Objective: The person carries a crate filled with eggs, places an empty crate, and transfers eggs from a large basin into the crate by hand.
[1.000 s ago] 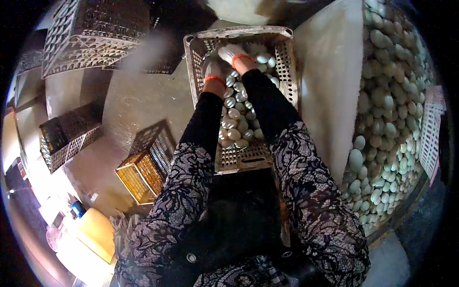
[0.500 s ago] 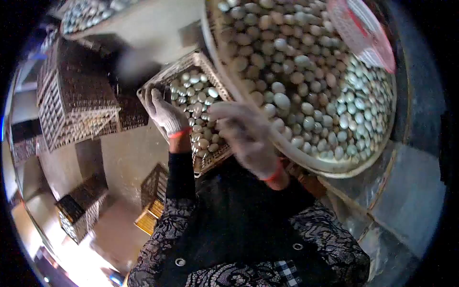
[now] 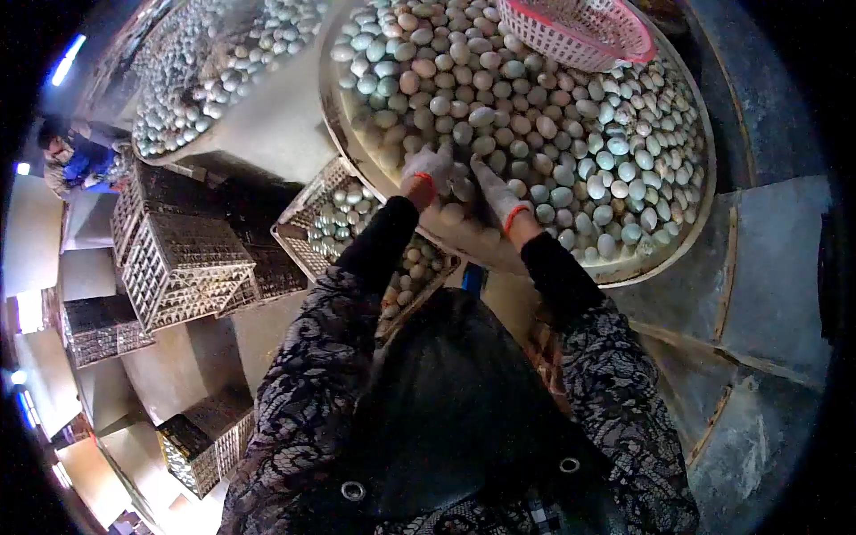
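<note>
A large round tub (image 3: 667,266) is full of pale green, white and brownish eggs (image 3: 535,116). Both hands wear whitish gloves with orange-red cuffs and reach over the tub's near rim. My left hand (image 3: 428,171) is among the eggs at the near left side, fingers partly bent; what it grips is not clear. Just to its right, my right hand (image 3: 501,192) touches the eggs with its fingers stretched out, and several eggs lie between the two hands. Below the left forearm is a plastic crate (image 3: 299,245) holding more eggs, partly hidden by the sleeve.
A pink-rimmed basket (image 3: 580,40) rests on the eggs at the tub's far side. Another egg-filled tub (image 3: 223,134) stands at the upper left. Stacked crates (image 3: 187,241) are on the left, with more crates below. Another person (image 3: 76,160) is at the far left.
The view has turned toward the round tub. Both hands have moved from the crate to the eggs in the tub. The other person has come into view.
</note>
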Demonstrator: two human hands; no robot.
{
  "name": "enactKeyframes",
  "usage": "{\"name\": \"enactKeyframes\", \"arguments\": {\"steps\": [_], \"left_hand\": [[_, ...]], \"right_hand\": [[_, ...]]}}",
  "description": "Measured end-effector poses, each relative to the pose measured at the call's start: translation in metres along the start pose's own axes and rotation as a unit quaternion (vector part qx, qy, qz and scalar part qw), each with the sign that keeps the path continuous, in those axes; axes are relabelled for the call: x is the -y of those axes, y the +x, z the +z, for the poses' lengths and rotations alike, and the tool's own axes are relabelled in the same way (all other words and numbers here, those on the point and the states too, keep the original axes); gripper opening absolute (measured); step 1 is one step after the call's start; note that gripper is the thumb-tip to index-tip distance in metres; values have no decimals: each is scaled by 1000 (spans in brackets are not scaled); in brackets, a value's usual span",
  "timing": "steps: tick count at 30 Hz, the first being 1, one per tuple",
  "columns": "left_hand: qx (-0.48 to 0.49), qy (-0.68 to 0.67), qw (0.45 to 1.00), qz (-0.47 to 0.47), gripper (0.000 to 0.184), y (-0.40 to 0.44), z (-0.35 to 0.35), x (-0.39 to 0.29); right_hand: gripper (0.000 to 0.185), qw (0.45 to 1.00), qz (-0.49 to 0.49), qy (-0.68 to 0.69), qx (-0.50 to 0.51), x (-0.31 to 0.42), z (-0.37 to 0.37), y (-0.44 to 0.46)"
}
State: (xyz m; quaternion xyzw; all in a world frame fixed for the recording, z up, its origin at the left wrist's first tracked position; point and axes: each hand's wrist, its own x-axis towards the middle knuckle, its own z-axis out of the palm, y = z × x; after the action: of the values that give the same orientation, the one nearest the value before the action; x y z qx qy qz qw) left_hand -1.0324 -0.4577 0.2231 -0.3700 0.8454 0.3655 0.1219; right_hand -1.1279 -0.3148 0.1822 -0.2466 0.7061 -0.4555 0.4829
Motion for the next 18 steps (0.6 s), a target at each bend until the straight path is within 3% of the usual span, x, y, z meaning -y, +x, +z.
{"name": "enactKeyframes", "arguments": {"steps": [3, 4, 6, 8, 10, 11, 13, 17, 18], "left_hand": [[-135, -123, 979, -89, 63, 6, 35, 1], [-137, -117, 980, -87, 63, -1, 32, -6], [-139, -264, 947, -123, 63, 0, 36, -12], [-138, -307, 934, -122, 62, 8, 42, -4], [-126, -425, 896, -20, 58, 20, 51, 5], [-127, -423, 897, -16, 58, 31, 57, 10], [-192, -370, 909, -31, 54, 43, 70, 23], [-188, -395, 898, -39, 51, 2, 45, -16], [-204, -430, 879, -21, 51, 3, 47, -16]], "right_hand": [[48, 999, -32, 24, -11, -17, 16, 36], [47, 999, -41, 26, -15, -22, 20, 47], [46, 997, -68, 20, -33, -32, 26, 62], [45, 994, -80, 54, -46, -36, 28, 63], [44, 974, -62, 213, -50, -16, 26, 46], [44, 973, -66, 215, -51, -12, 24, 48], [43, 984, -94, 135, -65, -11, 26, 47], [42, 988, -130, 1, -83, -18, 24, 50], [42, 974, -148, -140, -101, -18, 22, 53]]}}
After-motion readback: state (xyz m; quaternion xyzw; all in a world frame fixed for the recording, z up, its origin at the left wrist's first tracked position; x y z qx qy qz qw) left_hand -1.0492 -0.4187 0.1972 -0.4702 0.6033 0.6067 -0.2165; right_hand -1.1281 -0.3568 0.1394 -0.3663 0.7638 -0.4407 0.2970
